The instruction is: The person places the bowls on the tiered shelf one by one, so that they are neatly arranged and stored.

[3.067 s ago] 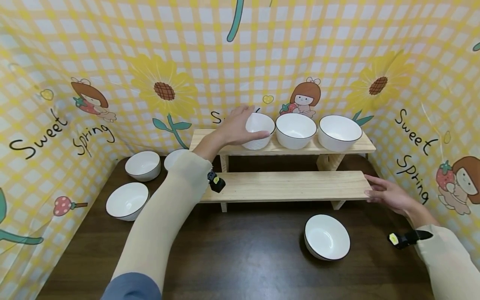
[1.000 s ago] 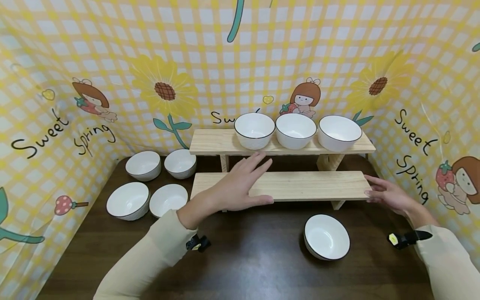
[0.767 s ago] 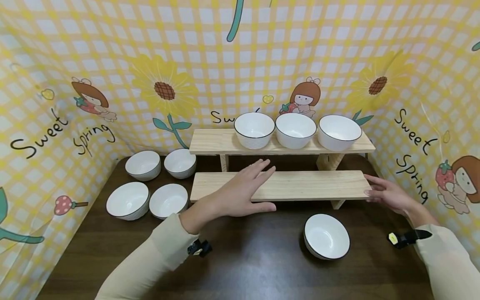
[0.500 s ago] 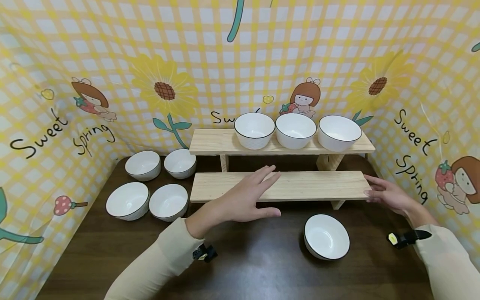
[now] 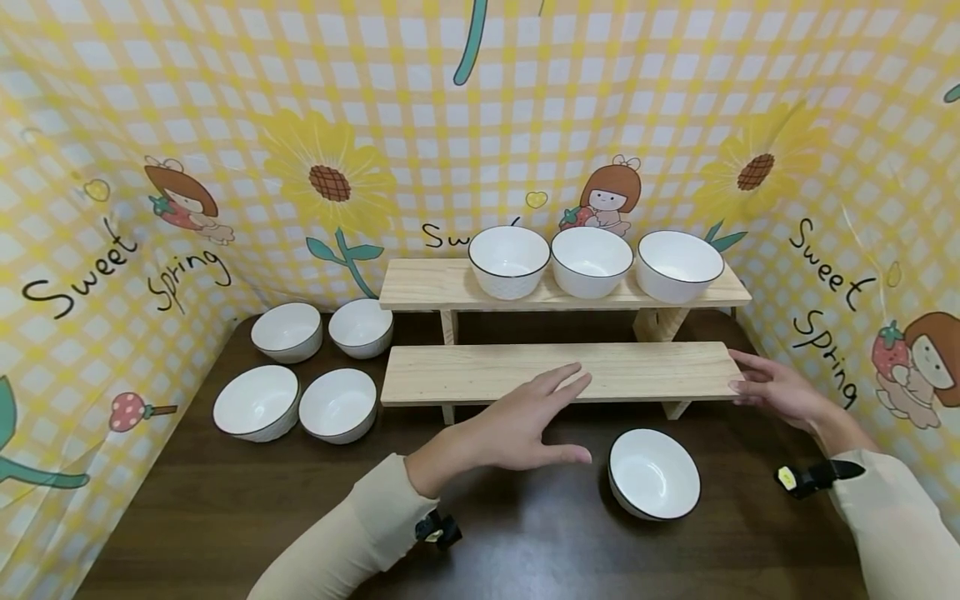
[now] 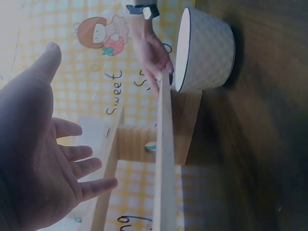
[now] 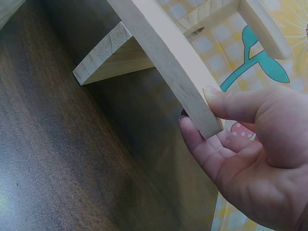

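My left hand (image 5: 513, 427) is held out with fingers apart, in front of the lower board (image 5: 450, 371) of a two-tier wooden shelf and just left of a white, dark-rimmed bowl (image 5: 654, 475) on the table. Nothing is in this hand; its palm shows in the left wrist view, with the bowl (image 6: 207, 53) some way off. At the lower board's right end, my right hand (image 5: 780, 393) grips the wood. In the right wrist view the thumb lies on top of the board (image 7: 178, 72) and the fingers curl beneath its end.
Three white bowls (image 5: 510, 265) stand side by side on the upper board (image 5: 423, 283), from its middle to its right. Several more bowls (image 5: 337, 404) sit on the dark table (image 5: 225, 517) left of the shelf. Yellow checked cloth (image 5: 420, 125) encloses the back and sides.
My left hand has come down from the leftmost bowl on the upper board, past the lower board, and moved right towards the front bowl. The right hand keeps its hold on the board.
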`<action>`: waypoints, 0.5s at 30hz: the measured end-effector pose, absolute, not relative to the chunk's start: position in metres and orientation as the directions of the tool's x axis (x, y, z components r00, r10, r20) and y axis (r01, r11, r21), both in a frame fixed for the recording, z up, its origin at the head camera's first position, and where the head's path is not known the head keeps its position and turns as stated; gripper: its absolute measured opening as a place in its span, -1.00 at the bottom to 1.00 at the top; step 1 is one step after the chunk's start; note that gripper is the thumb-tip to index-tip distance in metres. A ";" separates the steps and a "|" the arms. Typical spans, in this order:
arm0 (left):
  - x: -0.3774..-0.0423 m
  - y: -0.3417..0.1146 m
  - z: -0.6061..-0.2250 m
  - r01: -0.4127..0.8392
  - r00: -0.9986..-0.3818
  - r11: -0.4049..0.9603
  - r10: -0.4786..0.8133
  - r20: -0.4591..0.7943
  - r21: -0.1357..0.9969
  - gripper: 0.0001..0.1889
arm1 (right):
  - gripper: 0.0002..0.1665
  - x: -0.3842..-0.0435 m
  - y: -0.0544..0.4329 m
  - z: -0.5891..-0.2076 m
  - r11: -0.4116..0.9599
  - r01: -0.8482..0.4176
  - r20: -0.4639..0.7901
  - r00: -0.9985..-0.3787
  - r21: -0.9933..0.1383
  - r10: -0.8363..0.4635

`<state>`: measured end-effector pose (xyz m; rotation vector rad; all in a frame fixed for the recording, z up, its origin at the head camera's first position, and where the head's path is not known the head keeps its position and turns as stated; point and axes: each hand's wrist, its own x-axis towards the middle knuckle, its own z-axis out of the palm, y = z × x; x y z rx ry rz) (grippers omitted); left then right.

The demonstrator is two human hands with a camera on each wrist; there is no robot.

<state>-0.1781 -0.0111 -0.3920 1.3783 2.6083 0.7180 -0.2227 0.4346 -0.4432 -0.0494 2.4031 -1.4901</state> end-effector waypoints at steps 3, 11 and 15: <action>-0.176 -0.004 -0.397 0.748 -0.580 0.471 0.806 0.118 0.467 0.01 | -0.09 -0.223 0.434 -0.442 0.464 0.139 -0.249 -0.951 -0.875 -0.185; -0.174 0.016 -0.417 0.733 -0.570 0.453 0.816 0.096 0.507 0.03 | -0.09 -0.223 0.434 -0.444 0.469 0.142 -0.251 -0.951 -0.872 -0.180; -0.174 0.024 -0.426 0.726 -0.566 0.448 0.820 0.085 0.522 0.05 | -0.09 -0.223 0.434 -0.444 0.459 0.138 -0.245 -0.952 -0.877 -0.182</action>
